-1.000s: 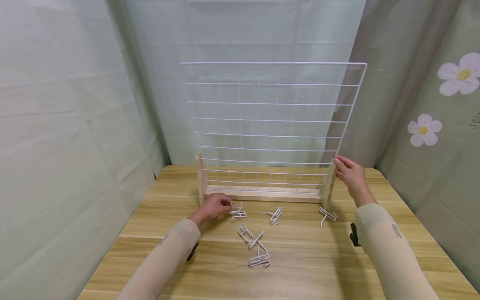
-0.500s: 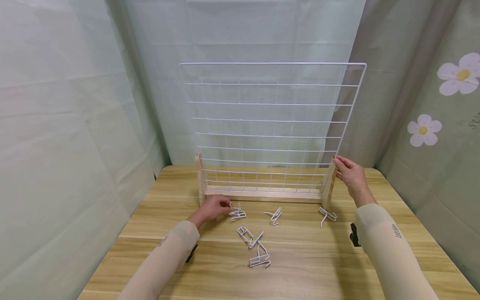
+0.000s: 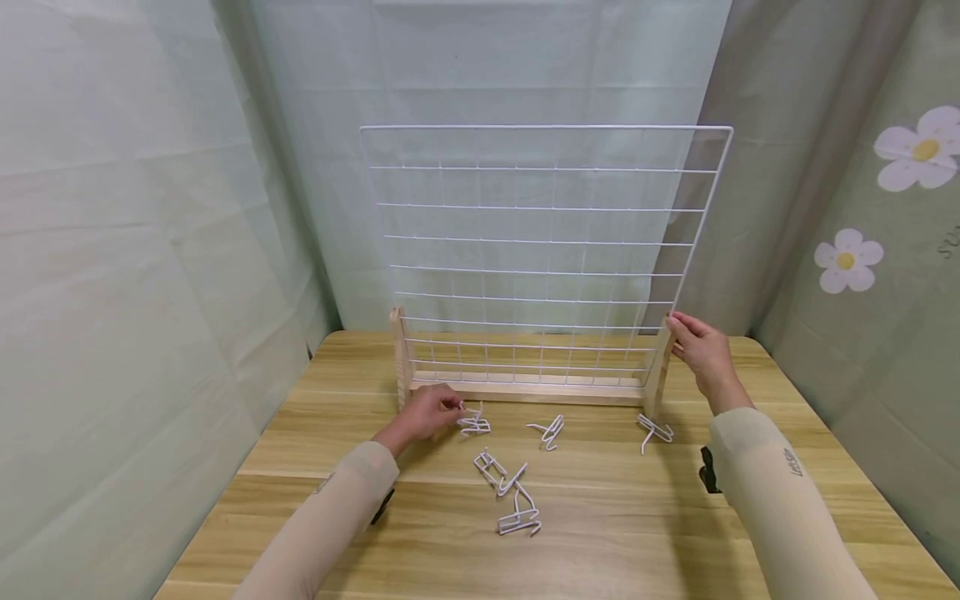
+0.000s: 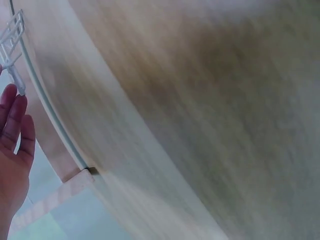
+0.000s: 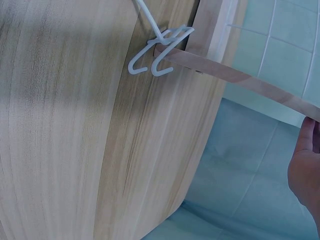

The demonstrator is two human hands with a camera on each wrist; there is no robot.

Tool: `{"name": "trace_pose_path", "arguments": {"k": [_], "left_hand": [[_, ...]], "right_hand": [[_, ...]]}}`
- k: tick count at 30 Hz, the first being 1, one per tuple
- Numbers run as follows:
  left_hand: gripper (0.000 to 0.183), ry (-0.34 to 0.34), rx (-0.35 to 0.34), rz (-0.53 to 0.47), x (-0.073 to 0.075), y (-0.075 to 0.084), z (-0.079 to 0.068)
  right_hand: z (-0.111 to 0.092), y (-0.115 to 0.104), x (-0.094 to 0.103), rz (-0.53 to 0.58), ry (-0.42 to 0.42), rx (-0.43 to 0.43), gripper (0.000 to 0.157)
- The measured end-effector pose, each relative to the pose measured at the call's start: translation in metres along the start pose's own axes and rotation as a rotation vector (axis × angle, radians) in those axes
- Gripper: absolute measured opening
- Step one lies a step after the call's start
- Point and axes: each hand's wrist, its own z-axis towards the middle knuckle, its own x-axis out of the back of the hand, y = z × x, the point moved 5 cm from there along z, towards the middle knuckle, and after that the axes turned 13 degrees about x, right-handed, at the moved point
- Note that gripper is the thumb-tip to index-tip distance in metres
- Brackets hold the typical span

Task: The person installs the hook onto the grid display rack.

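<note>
My left hand is low in front of the stand and pinches the end of a white wire hook. The left wrist view shows the fingertips at the tip of that hook; the thumb is mostly out of frame. Upright in a wooden stand is a white wire grid panel. With thumb and fingers, my right hand grips the top of the stand's right upright, beside the panel's edge. In the right wrist view only part of this hand shows.
Several more white wire hooks lie on the wooden table: one hook in front of the stand, another hook by its right foot, and others nearer me. Pale curtains surround the table.
My left hand and its hook have shifted very slightly, with the hook tilting a little. The right hand, the stand and the other hooks look unmoved.
</note>
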Motion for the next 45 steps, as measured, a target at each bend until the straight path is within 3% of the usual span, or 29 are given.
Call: {"name": "trace_pose_path", "arguments": {"k": [4,9,16,24,35,45], "left_hand": [[0.005,0.017,-0.035,0.002,0.002,0.006,0.0],[0.005,0.026,-0.003,-0.03,0.003,0.011,0.001],[0.005,0.045,-0.009,-0.069,0.005,0.021,0.005],[0.005,0.045,-0.066,-0.055,0.005,0.034,0.006],[0.005,0.019,-0.019,-0.015,-0.003,0.022,0.001],[0.006,0.036,0.007,-0.062,-0.001,0.017,-0.002]], "right_hand": [[0.0,0.0,0.0,0.001,0.003,-0.006,0.062],[0.0,0.001,-0.001,-0.003,0.0,-0.016,0.063],[0.001,0.001,-0.001,-0.012,0.003,-0.011,0.062],[0.0,0.0,0.0,-0.012,0.004,-0.006,0.062],[0.0,0.0,-0.001,0.012,0.008,-0.001,0.061],[0.0,0.001,0.001,-0.005,0.004,0.013,0.062]]}}
